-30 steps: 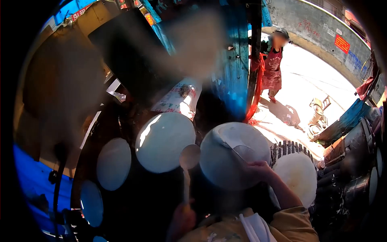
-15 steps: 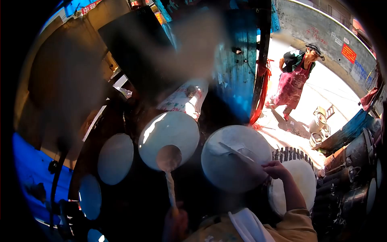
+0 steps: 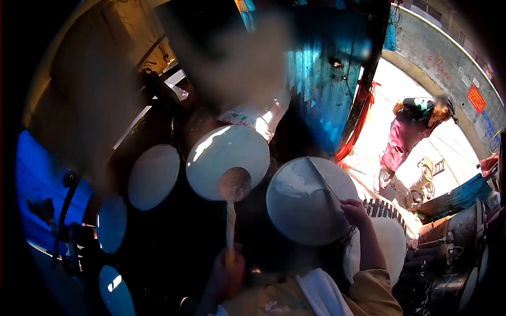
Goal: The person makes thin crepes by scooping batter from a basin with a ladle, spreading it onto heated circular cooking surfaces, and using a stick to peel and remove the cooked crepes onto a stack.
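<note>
My left hand [image 3: 231, 274], dim in shadow, is wrapped round the wrapped handle of a ladle [image 3: 235, 184]. Its bowl lies over the near rim of a pale round surface [image 3: 224, 152], with bright streaks at the left; I cannot tell whether it touches. At the right, my right hand [image 3: 356, 211] pinches the near end of a long, thin spatula [image 3: 322, 179]. The blade reaches across a second round surface [image 3: 295, 216], coated with something white and thin that is smeared at the upper left. Whether the blade touches it I cannot make out.
Below my right forearm sits a pale disc [image 3: 377, 250] beside a slatted rack [image 3: 386, 208]. More round plates [image 3: 154, 177] curve away leftward. A person in a red apron [image 3: 408, 137] stands outside in sunlight. Dark metal drums [image 3: 448, 231] are at the right. Blurry haze covers the upper middle.
My right hand has turned the spatula from a flat slant to a steeper angle across the round surface. The left hand still holds the ladle. The person outside appears farther right, leaning over more.
</note>
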The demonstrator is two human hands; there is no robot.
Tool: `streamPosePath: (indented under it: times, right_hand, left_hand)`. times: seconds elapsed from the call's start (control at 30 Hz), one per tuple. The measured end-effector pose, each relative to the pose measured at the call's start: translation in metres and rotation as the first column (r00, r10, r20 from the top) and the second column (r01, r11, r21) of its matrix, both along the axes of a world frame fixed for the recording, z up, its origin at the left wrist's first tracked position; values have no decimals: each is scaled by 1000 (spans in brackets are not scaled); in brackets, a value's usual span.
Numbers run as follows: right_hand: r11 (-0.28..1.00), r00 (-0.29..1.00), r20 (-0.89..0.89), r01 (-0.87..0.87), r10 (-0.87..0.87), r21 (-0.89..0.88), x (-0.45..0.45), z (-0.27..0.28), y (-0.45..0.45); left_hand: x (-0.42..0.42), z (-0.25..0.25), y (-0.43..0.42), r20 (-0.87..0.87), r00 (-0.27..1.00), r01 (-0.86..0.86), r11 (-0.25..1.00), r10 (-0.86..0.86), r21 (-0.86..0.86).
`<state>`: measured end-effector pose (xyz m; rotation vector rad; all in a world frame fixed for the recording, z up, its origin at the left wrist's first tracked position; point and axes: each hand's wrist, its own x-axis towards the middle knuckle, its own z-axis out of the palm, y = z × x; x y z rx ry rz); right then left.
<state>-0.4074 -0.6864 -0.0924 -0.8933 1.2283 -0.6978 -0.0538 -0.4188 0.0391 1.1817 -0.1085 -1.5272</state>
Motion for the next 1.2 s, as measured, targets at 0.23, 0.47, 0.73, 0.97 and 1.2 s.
streamPosePath:
  times: [0.23,0.47,0.73,0.97,1.2]
  right_hand:
    - [916,944,81,-330,320,230,-43,-13,44]
    - [978,980,-11,-200,201,57,18,15,5]
    - [920,927,27,-376,375,114,-63,-6,-7]
    - [881,892,-49,-432,449,191,5,10,20]
    - [956,967,94,-249,236,156,-88,-4,66]
  left_hand:
    - [12,-10,12,-183,983,-22,999,13,-48]
    - [2,-2,-4,45,999,29,995,-25,-91]
    - [10,-14,11,56,995,92,983,-84,-158]
    - [-6,-8,-16,52,995,85,993,-81,-85]
    - [2,-11,-25,64,975,219,974,-215,-63]
